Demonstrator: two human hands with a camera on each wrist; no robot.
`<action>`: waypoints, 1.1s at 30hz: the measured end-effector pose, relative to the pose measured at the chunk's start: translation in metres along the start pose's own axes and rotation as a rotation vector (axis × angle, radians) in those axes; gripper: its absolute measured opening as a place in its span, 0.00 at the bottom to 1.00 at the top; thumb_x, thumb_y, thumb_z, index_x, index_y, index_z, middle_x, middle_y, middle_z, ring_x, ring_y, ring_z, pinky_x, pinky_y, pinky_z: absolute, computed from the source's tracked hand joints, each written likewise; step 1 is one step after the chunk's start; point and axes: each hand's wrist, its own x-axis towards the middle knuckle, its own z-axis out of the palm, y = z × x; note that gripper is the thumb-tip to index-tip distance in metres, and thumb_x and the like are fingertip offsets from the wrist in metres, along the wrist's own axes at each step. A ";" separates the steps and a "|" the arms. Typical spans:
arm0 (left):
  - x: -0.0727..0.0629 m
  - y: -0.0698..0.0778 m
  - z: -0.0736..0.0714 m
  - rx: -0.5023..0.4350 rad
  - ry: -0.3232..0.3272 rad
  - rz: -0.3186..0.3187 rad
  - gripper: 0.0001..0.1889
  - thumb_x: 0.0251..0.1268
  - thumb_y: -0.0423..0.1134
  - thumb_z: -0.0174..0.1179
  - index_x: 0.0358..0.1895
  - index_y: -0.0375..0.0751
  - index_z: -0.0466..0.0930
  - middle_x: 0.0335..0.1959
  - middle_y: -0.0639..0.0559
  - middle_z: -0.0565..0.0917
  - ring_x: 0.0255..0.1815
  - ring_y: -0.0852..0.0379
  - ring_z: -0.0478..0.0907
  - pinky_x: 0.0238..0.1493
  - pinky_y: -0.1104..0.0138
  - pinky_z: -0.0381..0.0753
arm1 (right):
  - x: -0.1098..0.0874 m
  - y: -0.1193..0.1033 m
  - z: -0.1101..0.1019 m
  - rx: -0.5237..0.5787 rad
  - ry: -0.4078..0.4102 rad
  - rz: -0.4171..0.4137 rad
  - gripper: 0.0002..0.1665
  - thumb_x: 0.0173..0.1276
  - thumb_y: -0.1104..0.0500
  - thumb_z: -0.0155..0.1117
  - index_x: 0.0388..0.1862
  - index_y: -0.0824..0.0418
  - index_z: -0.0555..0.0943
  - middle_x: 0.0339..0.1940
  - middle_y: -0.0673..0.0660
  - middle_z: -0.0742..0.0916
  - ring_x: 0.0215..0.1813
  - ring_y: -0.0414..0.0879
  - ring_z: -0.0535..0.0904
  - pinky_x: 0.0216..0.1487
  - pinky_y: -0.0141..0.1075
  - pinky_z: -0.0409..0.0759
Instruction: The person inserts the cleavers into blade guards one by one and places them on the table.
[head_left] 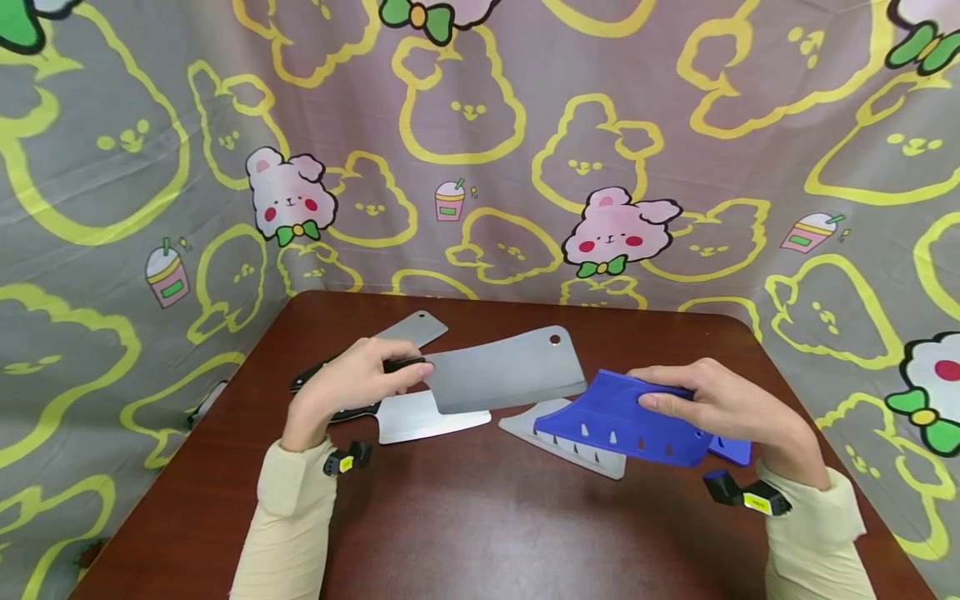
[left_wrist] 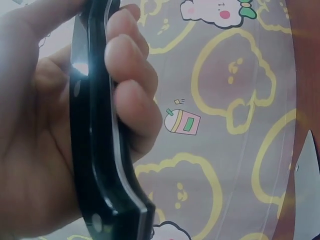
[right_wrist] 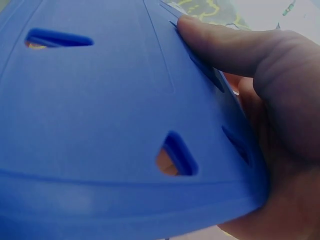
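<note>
My left hand (head_left: 366, 377) grips a cleaver (head_left: 510, 371) by its black handle. Its broad steel blade, with a hole near the far corner, points right above the table. In the left wrist view, the fingers wrap round the riveted black handle (left_wrist: 95, 150). My right hand (head_left: 708, 400) holds a blue plastic knife sheath (head_left: 630, 421) with small slots, its thumb on the near face. The sheath's left end is close to the cleaver's blade tip. In the right wrist view, the slotted blue sheath (right_wrist: 110, 115) fills most of the picture, with thumb and palm at its edge.
Under the cleaver lies a wide-bladed knife (head_left: 420, 417) with a dark handle. Behind my left hand is another cleaver (head_left: 416, 329). A white slotted sheath (head_left: 570, 446) and a second blue piece (head_left: 731, 451) lie on the brown table (head_left: 525, 533). A patterned curtain (head_left: 510, 125) surrounds the table.
</note>
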 end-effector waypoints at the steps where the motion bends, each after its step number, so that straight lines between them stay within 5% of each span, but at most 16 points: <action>1: 0.000 0.000 0.000 -0.003 -0.006 0.001 0.10 0.69 0.53 0.59 0.32 0.54 0.80 0.20 0.59 0.74 0.20 0.61 0.72 0.26 0.68 0.72 | 0.000 0.000 0.000 0.001 0.000 0.000 0.21 0.72 0.55 0.61 0.63 0.54 0.79 0.46 0.45 0.89 0.40 0.29 0.84 0.38 0.30 0.82; 23: 0.001 0.018 0.009 0.046 -0.012 -0.011 0.15 0.68 0.60 0.56 0.33 0.55 0.77 0.17 0.59 0.74 0.18 0.61 0.75 0.25 0.66 0.73 | 0.001 0.000 0.001 -0.018 0.044 0.033 0.21 0.71 0.55 0.62 0.62 0.53 0.79 0.46 0.44 0.89 0.41 0.30 0.83 0.40 0.30 0.82; 33: 0.004 0.027 0.018 0.125 0.039 0.025 0.28 0.74 0.60 0.48 0.15 0.52 0.60 0.13 0.63 0.55 0.17 0.67 0.52 0.24 0.72 0.58 | 0.005 0.002 0.004 0.010 0.044 -0.017 0.19 0.70 0.58 0.63 0.60 0.55 0.81 0.43 0.43 0.89 0.38 0.30 0.84 0.37 0.29 0.81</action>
